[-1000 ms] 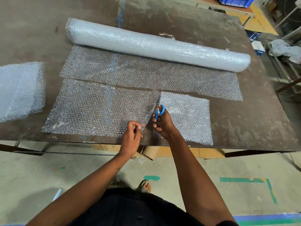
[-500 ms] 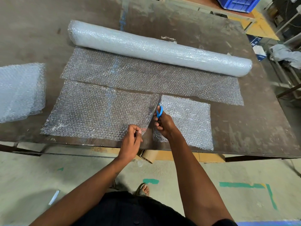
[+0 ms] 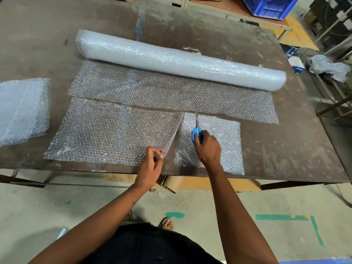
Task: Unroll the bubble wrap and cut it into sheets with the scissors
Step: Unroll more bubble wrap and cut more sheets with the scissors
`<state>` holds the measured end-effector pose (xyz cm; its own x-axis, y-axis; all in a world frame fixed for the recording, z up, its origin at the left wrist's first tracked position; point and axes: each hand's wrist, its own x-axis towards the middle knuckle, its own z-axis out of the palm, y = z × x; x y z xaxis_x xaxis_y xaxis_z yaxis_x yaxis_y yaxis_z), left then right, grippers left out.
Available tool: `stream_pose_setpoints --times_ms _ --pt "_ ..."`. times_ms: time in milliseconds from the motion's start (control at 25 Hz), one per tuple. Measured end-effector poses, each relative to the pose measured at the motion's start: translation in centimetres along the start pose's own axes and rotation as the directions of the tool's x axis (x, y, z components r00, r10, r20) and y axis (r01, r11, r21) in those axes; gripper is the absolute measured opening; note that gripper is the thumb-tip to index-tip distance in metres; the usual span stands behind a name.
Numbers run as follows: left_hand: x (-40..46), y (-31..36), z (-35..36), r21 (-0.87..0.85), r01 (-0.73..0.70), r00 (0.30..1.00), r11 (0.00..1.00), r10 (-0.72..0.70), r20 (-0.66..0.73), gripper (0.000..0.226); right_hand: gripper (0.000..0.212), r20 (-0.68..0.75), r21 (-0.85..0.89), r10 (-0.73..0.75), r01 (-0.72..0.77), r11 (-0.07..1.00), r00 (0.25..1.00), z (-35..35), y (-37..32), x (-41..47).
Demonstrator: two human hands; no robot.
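A long bubble wrap roll [image 3: 181, 60] lies across the far part of the brown table [image 3: 285, 149], with an unrolled strip [image 3: 162, 92] in front of it. Nearer me lie a wide cut sheet [image 3: 106, 132] on the left and a small sheet [image 3: 224, 141] on the right, split by a cut. My right hand [image 3: 207, 147] grips blue-handled scissors [image 3: 196, 128], blades pointing away over the small sheet's far edge. My left hand [image 3: 150, 164] pinches the near right corner of the wide sheet, which is lifted slightly.
A pile of cut bubble wrap sheets [image 3: 21, 109] lies at the table's left. Cardboard [image 3: 171, 183] sits under the table's near edge. A blue crate [image 3: 270, 6] and a white cloth [image 3: 327, 67] are off to the far right. My sandalled foot [image 3: 166, 223] stands on the concrete floor.
My right hand has pushed the scissors away from me along the cut to the strip's far edge, and the two sheets have parted. My left hand keeps its pinch on the corner.
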<state>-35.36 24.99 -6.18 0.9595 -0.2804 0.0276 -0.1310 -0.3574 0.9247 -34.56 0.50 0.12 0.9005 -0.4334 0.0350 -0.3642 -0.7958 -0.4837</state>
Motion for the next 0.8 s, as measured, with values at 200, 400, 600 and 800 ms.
stream_pose_setpoints --times_ms 200,400,600,800 --pt "0.0 1.3 0.5 0.282 -0.180 0.960 0.942 0.106 0.259 0.047 0.029 -0.076 -0.265 -0.141 0.117 0.957 0.987 0.9 5.0 -1.8" --pt "0.0 3.6 2.3 0.607 -0.201 0.967 0.769 0.057 0.249 0.064 0.027 -0.093 -0.244 -0.127 0.101 0.964 0.988 0.4 7.4 -3.7" --pt "0.9 6.2 5.6 0.623 -0.070 0.992 0.779 -0.009 0.123 0.066 0.028 -0.138 -0.173 -0.061 0.037 0.984 0.989 -1.2 8.6 -5.1" --pt "3.2 10.4 9.9 0.744 0.051 0.985 0.666 -0.158 0.075 0.069 0.029 -0.094 -0.064 -0.025 0.019 0.998 0.995 -1.5 8.0 -6.2"
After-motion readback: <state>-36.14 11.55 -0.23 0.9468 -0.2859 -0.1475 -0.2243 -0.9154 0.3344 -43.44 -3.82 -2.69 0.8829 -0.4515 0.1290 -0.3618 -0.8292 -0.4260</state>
